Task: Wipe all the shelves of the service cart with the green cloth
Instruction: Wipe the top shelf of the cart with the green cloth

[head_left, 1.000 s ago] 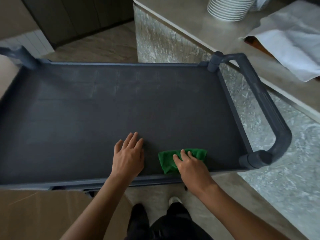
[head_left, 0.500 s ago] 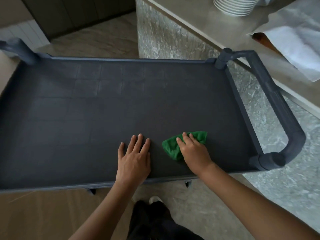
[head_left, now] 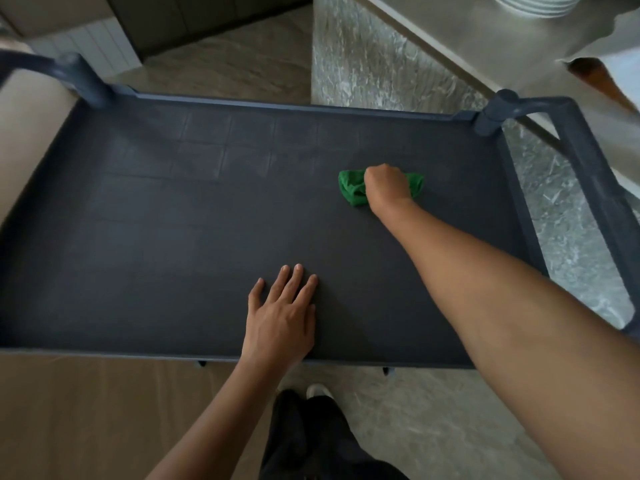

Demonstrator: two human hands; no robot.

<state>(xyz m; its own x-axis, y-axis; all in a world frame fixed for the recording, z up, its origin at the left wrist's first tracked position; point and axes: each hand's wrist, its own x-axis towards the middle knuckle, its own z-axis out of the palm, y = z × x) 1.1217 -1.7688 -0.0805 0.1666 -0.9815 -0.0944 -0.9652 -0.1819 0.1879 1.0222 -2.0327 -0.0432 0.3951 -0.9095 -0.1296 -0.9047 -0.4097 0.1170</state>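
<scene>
The green cloth [head_left: 350, 189], a soft crumpled wad, lies right of centre on the service cart's top shelf [head_left: 166, 237], a dark matte tray with a raised rim and tubular handle [head_left: 597, 192]. A stone-faced bench [head_left: 464, 39] with stacked white plates [head_left: 533, 4] stands beside it. The right grip [head_left: 386, 183] is curled round the cloth; the left grip [head_left: 280, 323] lies flat, fingers straight, near the front rim.

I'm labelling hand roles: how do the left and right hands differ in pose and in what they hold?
The left hand lies flat, fingers straight; the right hand is curled into a fist. The left hand holds nothing; the right hand grips the green cloth. The left hand sits near the front edge; the right hand reaches farther in. Both are down on the cart's top shelf.
</scene>
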